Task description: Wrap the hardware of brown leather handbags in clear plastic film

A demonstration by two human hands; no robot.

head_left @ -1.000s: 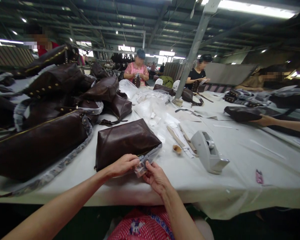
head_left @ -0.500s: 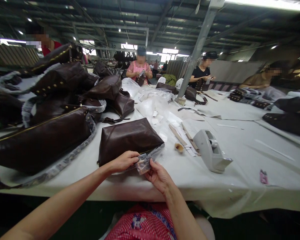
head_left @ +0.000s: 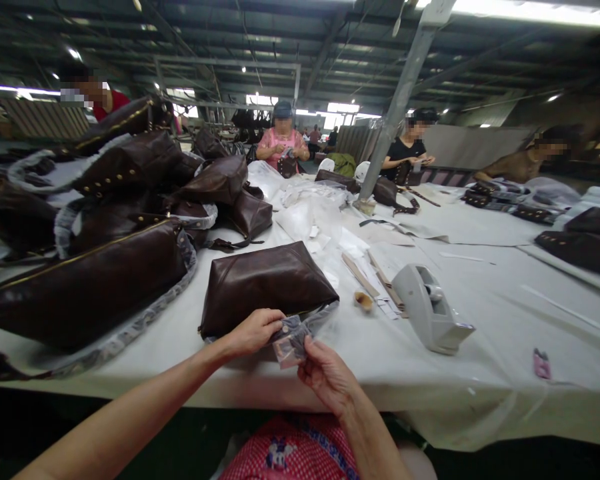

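A dark brown leather bag [head_left: 267, 287] lies on its side on the white-covered table, close in front of me. At its near edge, a plastic-wrapped strap end [head_left: 291, 341] is stretched between my two hands; clear film covers something dark with a small round stud. My left hand [head_left: 255, 331] pinches the wrapped piece from the left, beside the bag's lower edge. From the right, my right hand [head_left: 327, 375] grips its other side between thumb and fingers. The fingers partly hide how the film is folded there.
Several brown bags [head_left: 85, 280] are piled at the left. A grey tape dispenser [head_left: 427, 310], a small tan cup-shaped piece [head_left: 364, 301] and cardboard strips [head_left: 380, 280] lie right of my bag. A pink-handled small tool [head_left: 541, 364] rests farther right. A post [head_left: 400, 100] rises from the table; co-workers sit beyond.
The view has shifted slightly, so everything sits a little lower and to the right. Both hands keep their hold, and more of the wrapped piece shows between them.
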